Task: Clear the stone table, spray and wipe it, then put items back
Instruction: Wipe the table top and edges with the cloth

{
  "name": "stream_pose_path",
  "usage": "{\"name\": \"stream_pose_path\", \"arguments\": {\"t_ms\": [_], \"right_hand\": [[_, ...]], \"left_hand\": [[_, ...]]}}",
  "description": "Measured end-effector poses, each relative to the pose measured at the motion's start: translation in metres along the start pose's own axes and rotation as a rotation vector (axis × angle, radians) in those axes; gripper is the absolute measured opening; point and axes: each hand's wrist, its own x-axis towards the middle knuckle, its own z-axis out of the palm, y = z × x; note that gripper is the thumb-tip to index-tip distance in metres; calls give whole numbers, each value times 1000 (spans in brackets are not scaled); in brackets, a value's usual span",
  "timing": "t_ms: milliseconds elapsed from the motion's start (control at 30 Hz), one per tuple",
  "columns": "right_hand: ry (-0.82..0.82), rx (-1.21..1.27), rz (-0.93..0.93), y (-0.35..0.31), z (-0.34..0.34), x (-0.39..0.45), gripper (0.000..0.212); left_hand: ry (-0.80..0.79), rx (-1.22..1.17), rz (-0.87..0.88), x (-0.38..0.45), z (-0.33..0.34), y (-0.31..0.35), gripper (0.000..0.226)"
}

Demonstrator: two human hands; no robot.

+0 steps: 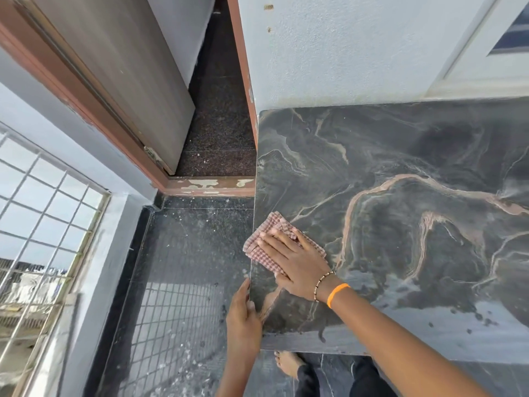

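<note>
Wiping under way: cloth [282, 242], pink checked, folded, lying at left edge of stone table [400, 196], one corner overhanging slightly toward floor.

Right hand [294, 260]: flat on cloth, fingers straight and spread, pressing down; nothing gripped. Beaded bracelet [322, 283] and orange band [337, 293] at wrist.

Left hand [243, 310]: laid against left edge of table near front corner, fingers extended along the edge, thumb apparently on top; steadying rather than grasping, curl of fingers not fully visible.

Table: dark veined slab set against white wall [343, 53], top bare of items across visible part. Wet sheen and scattered droplets [472, 319] toward front right.

Progress, judged: clearing done, as far as visible; spraying likely done, given moisture; wiping in hand, at near-left corner. Droplets at front right suggest that area not yet dried. Left to do: finish wipe, return items. Items and spray bottle not in view; whereabouts unknown.

Surroundings: speckled floor [186, 267] left of table, dusted with pale flecks; door [128, 81] ajar with brown frame; barred window [43, 210] far left; bare foot [287, 362] below front edge.
</note>
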Motion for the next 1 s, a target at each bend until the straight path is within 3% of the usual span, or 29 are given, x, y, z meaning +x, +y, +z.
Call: {"name": "stream_pose_path", "arguments": {"t_ms": [267, 400, 500, 600, 800, 1000], "right_hand": [[-10, 40, 584, 98, -7, -98, 71], [25, 117, 839, 81, -1, -126, 72], [22, 145, 928, 41, 3, -117, 74], [21, 143, 830, 0, 0, -92, 72], [-17, 140, 452, -64, -14, -22, 70], [-51, 98, -20, -82, 4, -41, 70]], "left_hand": [[21, 23, -8, 8, -6, 6, 44], [31, -60, -33, 8, -9, 2, 45], [32, -147, -27, 5, -11, 5, 44], [15, -181, -30, 2, -12, 3, 37], [68, -384, -113, -22, -10, -26, 30], [175, -548, -221, -53, 2, -45, 58]]}}
